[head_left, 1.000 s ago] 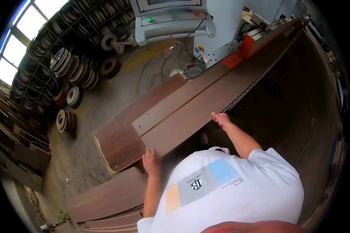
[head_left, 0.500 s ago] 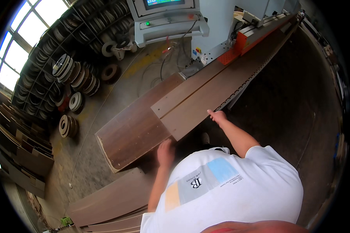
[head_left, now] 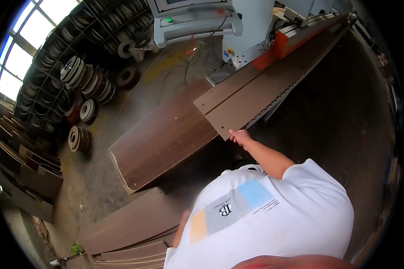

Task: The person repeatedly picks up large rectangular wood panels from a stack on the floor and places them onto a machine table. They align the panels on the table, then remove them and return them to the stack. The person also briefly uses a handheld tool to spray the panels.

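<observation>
A long brown wood panel [head_left: 238,105] with a groove along it and small drilled holes near its end lies in the feed of a machine. At its near corner, my right hand [head_left: 241,137] is closed on the edge, thumb on top and the other fingers mostly hidden. My left hand [head_left: 185,217] is low beside my shirt, near the stacked brown boards [head_left: 134,219]; its fingers are hidden or blurred. Under and left of the panel's end is a darker, worn wooden support board [head_left: 161,139].
A grey machine body [head_left: 247,31] with an orange guard [head_left: 280,45] stands ahead, its control console [head_left: 197,27] to the left. A chain track [head_left: 296,80] runs along the panel's right side. Edging rolls [head_left: 87,80] stand at left, with leaning boards [head_left: 36,170] nearer.
The panel has slid up and right, away from me, uncovering more of the support board. My left hand has dropped back toward the stack. My right hand is now closer to the panel's end corner.
</observation>
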`<state>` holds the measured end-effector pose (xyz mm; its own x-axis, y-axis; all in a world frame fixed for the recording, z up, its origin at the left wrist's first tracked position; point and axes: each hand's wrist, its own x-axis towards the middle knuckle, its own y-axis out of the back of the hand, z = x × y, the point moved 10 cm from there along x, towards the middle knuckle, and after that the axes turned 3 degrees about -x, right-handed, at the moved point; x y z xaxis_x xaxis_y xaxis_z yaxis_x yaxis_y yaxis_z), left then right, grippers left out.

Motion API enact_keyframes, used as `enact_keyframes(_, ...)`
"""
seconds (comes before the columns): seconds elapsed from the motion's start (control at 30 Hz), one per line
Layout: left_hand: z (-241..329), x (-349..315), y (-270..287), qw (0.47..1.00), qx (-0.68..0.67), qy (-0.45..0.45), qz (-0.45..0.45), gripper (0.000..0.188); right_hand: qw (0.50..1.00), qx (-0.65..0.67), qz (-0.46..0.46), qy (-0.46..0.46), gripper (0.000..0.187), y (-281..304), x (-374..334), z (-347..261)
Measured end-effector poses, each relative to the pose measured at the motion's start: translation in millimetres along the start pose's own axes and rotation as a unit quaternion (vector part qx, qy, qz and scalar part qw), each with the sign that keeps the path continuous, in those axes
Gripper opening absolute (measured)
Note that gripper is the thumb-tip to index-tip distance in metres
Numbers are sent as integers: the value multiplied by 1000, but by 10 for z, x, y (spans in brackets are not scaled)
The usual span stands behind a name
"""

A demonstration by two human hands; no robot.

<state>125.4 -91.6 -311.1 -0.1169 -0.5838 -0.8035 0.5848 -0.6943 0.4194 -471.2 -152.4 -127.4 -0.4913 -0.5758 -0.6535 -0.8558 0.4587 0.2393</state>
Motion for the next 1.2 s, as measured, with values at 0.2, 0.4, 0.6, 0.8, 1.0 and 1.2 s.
enact_keyframes(0.2,-24,25,198,989,-145,10,36,41,997,70,29,11,45,505,216,49)
enact_keyframes(0.4,1196,128,-394,991,-113,-68,17,42,994,76,70,42,45,1040,456,-10)
enact_keyframes(0.6,3290,-598,-992,984,-54,-157,-60,45,987,111,103,56,45,1586,669,22)
enact_keyframes(0.8,4054,-1110,-1178,983,-30,-165,-81,48,986,120,112,34,47,2133,854,25)
enact_keyframes(1.0,2627,-460,-1372,992,-68,-101,38,39,983,130,126,24,46,2653,1095,5)
enact_keyframes(1.2,1708,-694,-1669,990,-108,-11,93,37,975,181,126,31,42,3139,1540,169)
